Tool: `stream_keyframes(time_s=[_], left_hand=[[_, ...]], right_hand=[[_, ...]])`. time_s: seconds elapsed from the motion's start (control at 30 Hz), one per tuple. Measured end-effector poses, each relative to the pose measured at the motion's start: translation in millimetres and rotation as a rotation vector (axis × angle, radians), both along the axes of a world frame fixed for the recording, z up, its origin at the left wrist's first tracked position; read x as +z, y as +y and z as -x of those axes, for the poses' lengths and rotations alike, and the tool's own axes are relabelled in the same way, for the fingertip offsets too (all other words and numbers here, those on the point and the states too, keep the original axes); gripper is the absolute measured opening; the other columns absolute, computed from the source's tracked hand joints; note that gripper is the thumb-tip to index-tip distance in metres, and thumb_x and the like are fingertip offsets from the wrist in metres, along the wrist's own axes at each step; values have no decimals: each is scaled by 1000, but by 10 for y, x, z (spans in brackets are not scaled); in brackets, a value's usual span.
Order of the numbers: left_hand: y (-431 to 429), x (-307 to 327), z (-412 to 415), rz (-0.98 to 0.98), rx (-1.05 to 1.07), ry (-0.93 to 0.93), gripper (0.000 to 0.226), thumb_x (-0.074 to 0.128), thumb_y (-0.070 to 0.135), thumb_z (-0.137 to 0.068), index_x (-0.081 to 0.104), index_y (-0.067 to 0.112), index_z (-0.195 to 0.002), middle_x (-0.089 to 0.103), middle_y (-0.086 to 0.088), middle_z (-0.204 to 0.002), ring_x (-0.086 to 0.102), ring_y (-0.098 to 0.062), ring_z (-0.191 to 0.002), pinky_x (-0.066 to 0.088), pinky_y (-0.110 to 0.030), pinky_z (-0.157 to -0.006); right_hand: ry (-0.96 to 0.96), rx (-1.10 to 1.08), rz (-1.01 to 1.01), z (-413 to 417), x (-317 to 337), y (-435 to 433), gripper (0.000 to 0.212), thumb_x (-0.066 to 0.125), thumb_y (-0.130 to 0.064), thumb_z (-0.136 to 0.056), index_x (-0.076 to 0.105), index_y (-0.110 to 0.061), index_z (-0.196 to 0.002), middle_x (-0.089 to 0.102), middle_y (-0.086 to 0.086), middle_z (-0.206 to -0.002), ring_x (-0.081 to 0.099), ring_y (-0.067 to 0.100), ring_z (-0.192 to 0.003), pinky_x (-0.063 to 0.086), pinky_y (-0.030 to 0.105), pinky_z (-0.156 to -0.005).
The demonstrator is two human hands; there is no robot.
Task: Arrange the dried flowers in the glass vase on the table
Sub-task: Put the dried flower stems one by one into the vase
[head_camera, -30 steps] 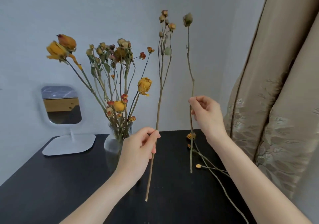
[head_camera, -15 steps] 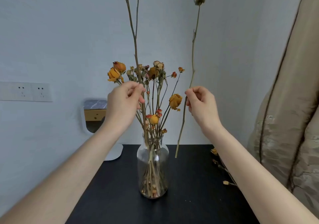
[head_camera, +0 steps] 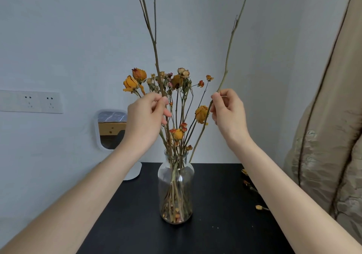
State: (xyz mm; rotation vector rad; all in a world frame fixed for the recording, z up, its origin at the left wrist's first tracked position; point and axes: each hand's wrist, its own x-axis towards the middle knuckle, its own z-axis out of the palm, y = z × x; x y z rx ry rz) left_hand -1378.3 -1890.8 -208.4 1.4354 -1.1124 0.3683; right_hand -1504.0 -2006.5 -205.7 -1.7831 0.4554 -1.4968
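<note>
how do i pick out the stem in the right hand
Find the glass vase on the black table. Right of its flowers, the right hand pinches a long stem leaning up and right. Unlike the forked stem in the left hand, it is single and greener.

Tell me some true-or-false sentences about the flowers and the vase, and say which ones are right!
1. The glass vase stands upright on the black table. True.
2. The vase is empty. False: it holds dried flowers.
3. The left hand pinches a tall stem and the right hand a second stem. True.
4. Both hands rest flat on the table. False: both are held up near the blooms.
5. Loose flowers lie on the table right of the vase. True.
</note>
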Motion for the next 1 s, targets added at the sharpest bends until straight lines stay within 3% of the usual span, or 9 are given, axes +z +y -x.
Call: stream_keyframes(time_s=[0.17, 0.43, 0.63, 1.0], left_hand=[[-3, -130, 15, -35, -4, 0, 14, 47, 21, -95, 61, 18, -94, 63, 9, -70, 56, 5, -52, 43, -4, -49], [-29, -188, 19, -65, -17, 8, 12, 48, 20, -94, 60, 20, -91, 63, 10, -69, 57, 3, -52, 44, -6, -49], [25, -248, 31, -64, -48, 38, 13, 49, 21, -94, 61, 18, -93, 64, 9, -68, 56, 2, -51, 43, -5, -47], [186, -456, 71, -107, -108, 93, 13, 51, 16, -92, 62, 17, -84, 61, 5, -62, 54, 1, -47, 40, -6, -44]], right_hand=[[-23, -25, 45, -48, 50, 11, 16, 39, -22, -99, 46, -23, -84, 50, 1, -69, 44, 12, -59, 39, 22, -51], [50, -47, 81, -154, -51, -32, 12, 39, -22, -99, 50, -16, -97, 51, -4, -66, 47, 7, -56, 40, 11, -47], [237, -69, 127, -210, -108, -35, 13, 41, -18, -98, 53, -14, -94, 56, -4, -67, 52, 7, -58, 46, 23, -57], [659, -103, 212, -281, -176, -44, 20, 54, -21, -92, 67, -7, -97, 62, 4, -76, 64, 19, -73, 50, 24, -61]])
